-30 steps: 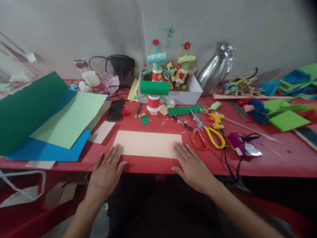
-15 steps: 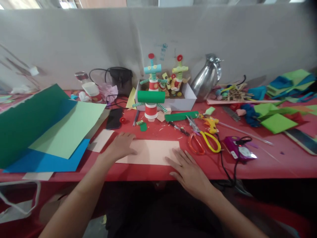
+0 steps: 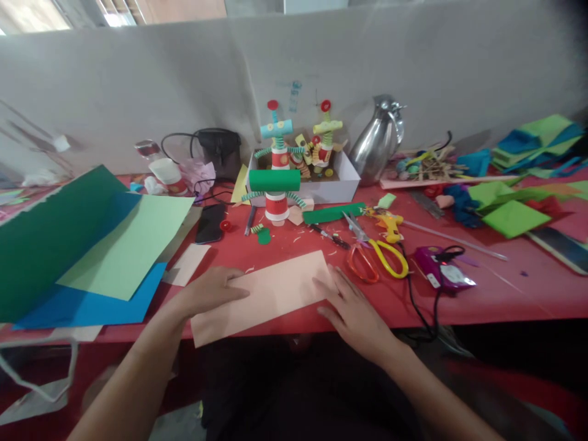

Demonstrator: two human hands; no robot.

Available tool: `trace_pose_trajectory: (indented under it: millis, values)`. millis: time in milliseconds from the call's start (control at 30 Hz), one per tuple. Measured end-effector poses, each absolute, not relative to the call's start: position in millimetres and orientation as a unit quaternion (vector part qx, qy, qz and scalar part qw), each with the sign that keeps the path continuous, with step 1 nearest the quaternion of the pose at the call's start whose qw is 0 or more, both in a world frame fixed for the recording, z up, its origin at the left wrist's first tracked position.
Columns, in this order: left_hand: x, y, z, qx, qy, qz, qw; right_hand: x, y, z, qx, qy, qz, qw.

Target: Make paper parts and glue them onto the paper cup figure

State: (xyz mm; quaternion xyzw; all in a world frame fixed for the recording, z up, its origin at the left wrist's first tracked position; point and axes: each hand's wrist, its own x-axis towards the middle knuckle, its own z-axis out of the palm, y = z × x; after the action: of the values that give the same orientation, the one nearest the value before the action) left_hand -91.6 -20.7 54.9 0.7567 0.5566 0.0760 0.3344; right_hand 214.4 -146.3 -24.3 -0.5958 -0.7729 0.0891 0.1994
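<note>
A long peach paper strip (image 3: 271, 293) lies slanted on the red table (image 3: 505, 294), its near left corner hanging over the front edge. My left hand (image 3: 209, 291) rests on the strip's left part, fingers pressed on it and curled. At the strip's right end my right hand (image 3: 351, 306) lies flat with fingers stretched out on the paper. A paper-cup robot figure with a green roll (image 3: 274, 190) stands behind the strip.
Large green, light green and blue sheets (image 3: 82, 245) lie at the left. Scissors with orange and yellow handles (image 3: 374, 257), a yellow glue gun (image 3: 388, 223), a purple device (image 3: 441, 274), a phone (image 3: 210, 223), a white box of figures (image 3: 337, 180) and a steel jug (image 3: 379, 141) stand around.
The peach strip has turned from lying square to the table edge to slanted, its left end pulled over the edge. My left hand went onto the strip, then back with it.
</note>
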Motion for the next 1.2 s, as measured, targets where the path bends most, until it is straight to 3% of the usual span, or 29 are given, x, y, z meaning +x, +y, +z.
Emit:
trace_pose_trajectory:
  millis: [167,267,400,500,833,1200]
  values:
    - [-109.1,-56.6,55.9,0.57,0.587,0.197,0.54,246.4,-134.6,-20.4,-0.652,-0.708,0.031,0.272]
    - [-110.6,-84.9,39.7,0.429,0.592,0.323,0.601,277.7,-119.6,-18.7,-0.707,-0.668,-0.055,0.225]
    - [-99.8,-115.5,17.8,0.334,0.587,0.405,0.617,302.5,-100.6,-19.8,-0.704,-0.697,-0.07,0.115]
    - [-92.1,-126.4,10.5,0.313,0.58,0.438,0.612,306.2,-94.0,-21.4,-0.704,-0.698,-0.096,0.092]
    - [-90.6,-130.1,7.3,0.308,0.56,0.465,0.613,307.7,-96.5,-34.2,-0.707,-0.688,-0.137,0.089]
    - [-80.2,-136.7,10.0,0.325,0.589,0.472,0.57,331.2,-76.3,-20.8,-0.758,-0.633,0.016,0.158]
